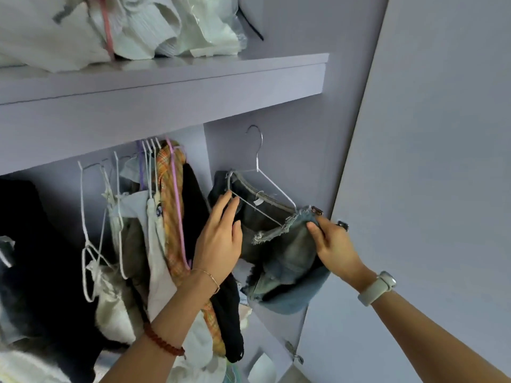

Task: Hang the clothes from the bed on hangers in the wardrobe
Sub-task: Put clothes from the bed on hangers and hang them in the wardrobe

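Denim garment (287, 252), frayed-edged, faded blue-grey: draped on a white wire hanger (262, 189) at the right end of the wardrobe's hanging compartment, hook upright and free, not seen on any rail. Right hand (336, 248), watch on the wrist: fingers curled, pinching the garment's frayed right edge beside the hanger's end. Left hand (219, 239), bracelets on the wrist: fingers straight, tips against the garment's dark left side and the hanger's lower wire. Wardrobe (276, 134), lilac: hanging compartment holds, left of the garment, a black item, an orange plaid piece (170, 205) on a pink hanger, pale clothes, several bare white hangers (88, 244) and a dark mass at far left. Rail hidden behind the shelf front. Upper shelf (166, 78): heaped white fabrics (132, 23), cut off at the top. Door (428, 161) open at right. Lower contents crowded, hard to separate.
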Motion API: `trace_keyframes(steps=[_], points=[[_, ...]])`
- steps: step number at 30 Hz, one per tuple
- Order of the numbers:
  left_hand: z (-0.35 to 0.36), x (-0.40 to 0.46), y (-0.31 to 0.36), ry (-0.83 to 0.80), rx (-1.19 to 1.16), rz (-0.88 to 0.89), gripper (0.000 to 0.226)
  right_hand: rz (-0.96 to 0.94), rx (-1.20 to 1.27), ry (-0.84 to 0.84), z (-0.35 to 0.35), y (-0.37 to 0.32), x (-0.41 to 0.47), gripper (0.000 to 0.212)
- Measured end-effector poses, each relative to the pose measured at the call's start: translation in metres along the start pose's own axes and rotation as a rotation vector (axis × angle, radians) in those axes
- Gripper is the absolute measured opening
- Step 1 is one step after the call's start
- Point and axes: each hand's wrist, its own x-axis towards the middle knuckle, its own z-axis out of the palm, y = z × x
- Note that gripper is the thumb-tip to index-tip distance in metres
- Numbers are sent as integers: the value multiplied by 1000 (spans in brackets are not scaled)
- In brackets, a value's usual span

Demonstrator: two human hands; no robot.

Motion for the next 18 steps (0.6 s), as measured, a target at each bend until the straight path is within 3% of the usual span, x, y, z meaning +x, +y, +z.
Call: trace_keyframes(steps=[3, 5, 9, 12, 18], points=[[32, 2, 11, -111, -168, -64, 48, 41, -80, -10, -33, 26, -40, 50], [57, 3, 14, -203, -151, -38, 52, 58, -117, -17, -56, 38, -69, 57], [100, -2, 34, -390, -62, 61, 61, 63, -260, -2, -101, 54, -133, 50], [129, -17, 52, -596, -45, 193, 46, 127, -338, 28, -137, 59, -188, 41], [176, -85, 107, -1034, -337, 377, 22, 363, -542, 93, -193, 69, -304, 34]])
